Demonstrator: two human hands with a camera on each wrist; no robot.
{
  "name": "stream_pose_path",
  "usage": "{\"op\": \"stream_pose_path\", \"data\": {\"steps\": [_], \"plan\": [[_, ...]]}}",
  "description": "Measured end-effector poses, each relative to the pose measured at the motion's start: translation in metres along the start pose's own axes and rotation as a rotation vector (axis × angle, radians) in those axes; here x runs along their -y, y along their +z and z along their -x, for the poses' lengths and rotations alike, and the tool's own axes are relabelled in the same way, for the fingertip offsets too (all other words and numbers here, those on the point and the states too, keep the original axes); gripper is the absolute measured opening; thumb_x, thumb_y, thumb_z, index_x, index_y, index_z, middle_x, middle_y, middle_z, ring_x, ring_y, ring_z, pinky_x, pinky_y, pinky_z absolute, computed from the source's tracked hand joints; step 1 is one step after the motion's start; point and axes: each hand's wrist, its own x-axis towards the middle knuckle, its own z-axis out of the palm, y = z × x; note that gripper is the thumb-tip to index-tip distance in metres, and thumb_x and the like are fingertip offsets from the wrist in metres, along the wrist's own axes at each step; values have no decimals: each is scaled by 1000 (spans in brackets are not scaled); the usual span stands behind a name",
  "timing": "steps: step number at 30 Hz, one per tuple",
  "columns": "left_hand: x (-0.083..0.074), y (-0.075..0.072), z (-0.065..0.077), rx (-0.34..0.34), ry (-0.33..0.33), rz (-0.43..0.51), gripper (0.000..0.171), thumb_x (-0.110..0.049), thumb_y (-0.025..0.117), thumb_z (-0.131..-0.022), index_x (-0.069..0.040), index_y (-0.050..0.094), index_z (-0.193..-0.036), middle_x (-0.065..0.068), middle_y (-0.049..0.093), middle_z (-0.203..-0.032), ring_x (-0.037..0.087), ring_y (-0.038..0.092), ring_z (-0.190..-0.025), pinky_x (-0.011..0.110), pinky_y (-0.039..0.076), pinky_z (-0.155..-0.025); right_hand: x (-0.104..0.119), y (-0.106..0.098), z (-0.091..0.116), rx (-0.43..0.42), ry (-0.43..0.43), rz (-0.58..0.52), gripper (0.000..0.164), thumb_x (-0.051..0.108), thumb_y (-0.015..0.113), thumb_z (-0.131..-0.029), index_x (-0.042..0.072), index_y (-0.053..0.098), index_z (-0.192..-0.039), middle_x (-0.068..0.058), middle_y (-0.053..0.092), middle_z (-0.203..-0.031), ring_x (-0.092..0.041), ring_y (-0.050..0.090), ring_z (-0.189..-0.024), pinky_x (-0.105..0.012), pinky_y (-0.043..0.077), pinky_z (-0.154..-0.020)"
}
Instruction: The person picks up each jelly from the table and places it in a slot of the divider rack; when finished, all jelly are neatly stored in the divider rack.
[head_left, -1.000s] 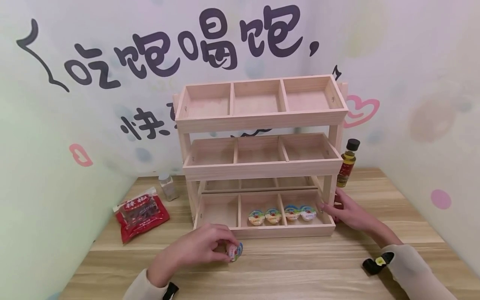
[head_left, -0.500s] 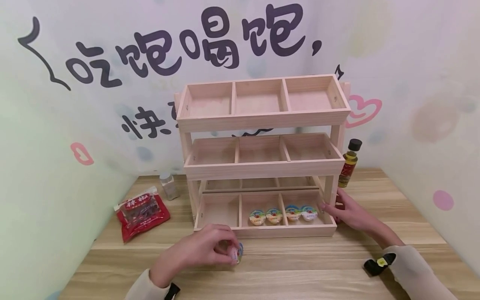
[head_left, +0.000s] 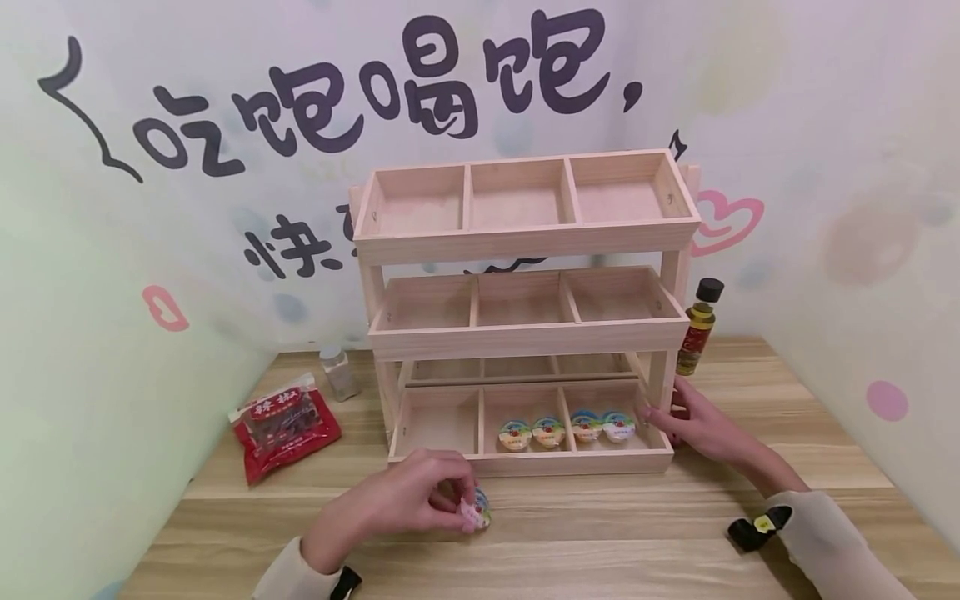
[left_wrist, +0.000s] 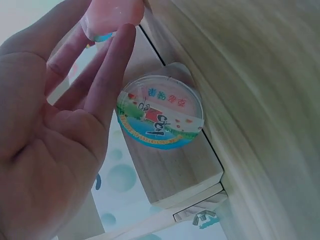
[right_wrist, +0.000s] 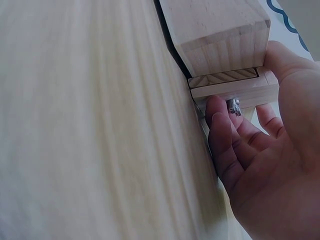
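Observation:
My left hand [head_left: 401, 498] pinches a jelly cup [head_left: 472, 512] with a pink body and colourful lid, low over the table before the rack. In the left wrist view the pink cup [left_wrist: 114, 16] sits at the fingertips, partly out of frame. A second jelly cup [left_wrist: 161, 112], its printed lid facing the camera, is by those fingers; in the head view the hand hides it. My right hand [head_left: 705, 423] grips the right end of the three-tier wooden rack [head_left: 528, 337], thumb on the bottom tray and fingers curled beside a metal bolt [right_wrist: 234, 107].
Several jelly cups [head_left: 548, 432] lie in the bottom tray's middle and right compartments. Left of the rack are a red bag of dried chillies [head_left: 285, 427] and a small clear jar [head_left: 340, 374]. A dark-capped oil bottle [head_left: 696, 329] stands behind the right hand.
The pinched jelly cup has turned in my left fingers and shifted slightly right, showing more of its pink body. My right hand keeps its hold on the rack.

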Motion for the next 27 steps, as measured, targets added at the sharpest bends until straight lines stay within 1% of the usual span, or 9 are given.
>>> {"op": "stream_pose_path", "data": {"steps": [2, 4, 6, 9, 11, 15, 18, 21, 27], "plan": [[0, 0, 1, 9, -13, 5, 21, -20, 90, -92, -16, 71, -102, -5, 71, -104, -1, 71, -93, 20, 63, -81, 0, 0, -1, 0, 3, 1, 85, 28, 64, -110, 12, 8, -173, -35, 39, -161, -54, 55, -137, -59, 62, -96], [0, 0, 2, 17, -9, -10, 26, -18, 91, -90, -15, 72, -108, -4, 73, -106, -1, 71, -95, 21, 63, -82, 0, 0, -1, 1, 7, 2, 86, 28, 64, -110, 12, 8, -173, -34, 39, -161, -54, 55, -137, -59, 62, -96], [-1, 0, 2, 21, 8, -63, 33, -19, 90, -91, -15, 73, -118, -3, 75, -112, 0, 70, -100, 22, 63, -86, 0, 0, -2, 3, 10, 6, 86, 29, 64, -110, 12, 8, -173, -34, 38, -162, -54, 55, -137, -60, 61, -97], [-2, -1, 3, 6, 19, -144, 46, -22, 88, -93, -18, 70, -136, -4, 74, -128, 2, 67, -112, 25, 60, -96, 1, 0, -2, 4, 12, 7, 85, 29, 64, -110, 11, 8, -173, -34, 38, -162, -53, 55, -137, -60, 61, -96], [-3, -2, 4, -13, 11, -172, 49, -24, 86, -95, -20, 69, -141, -5, 71, -134, 3, 64, -117, 26, 58, -99, 1, 0, -3, 6, 11, 8, 85, 29, 63, -110, 11, 8, -173, -34, 37, -162, -53, 55, -136, -59, 62, -96], [-5, -5, 3, -77, 29, -181, 46, -28, 83, -98, -19, 70, -141, -6, 71, -133, 4, 63, -115, 29, 58, -98, 1, 0, -2, 7, 14, 3, 85, 29, 63, -110, 10, 9, -173, -34, 38, -161, -52, 56, -136, -57, 62, -95], [-5, -7, 1, -138, 72, -173, 49, -26, 83, -98, -16, 69, -144, -2, 72, -131, 4, 65, -110, 30, 61, -95, 0, -1, -3, 8, 13, 10, 85, 30, 63, -110, 10, 10, -172, -34, 39, -161, -52, 56, -136, -56, 62, -96], [-2, -10, -2, -198, 92, -153, 55, -22, 86, -95, -13, 67, -147, 2, 72, -130, 5, 67, -107, 30, 64, -91, -1, 0, -3, 3, 16, 12, 84, 31, 64, -110, 10, 11, -172, -34, 40, -161, -51, 57, -136, -56, 62, -96], [10, -19, -8, -332, 107, -208, 49, -15, 90, -89, -9, 73, -135, 2, 72, -125, 12, 72, -107, 32, 65, -90, -1, 0, -1, 2, 10, -3, 85, 30, 64, -110, 10, 10, -172, -34, 40, -160, -49, 57, -134, -52, 63, -93]]}}
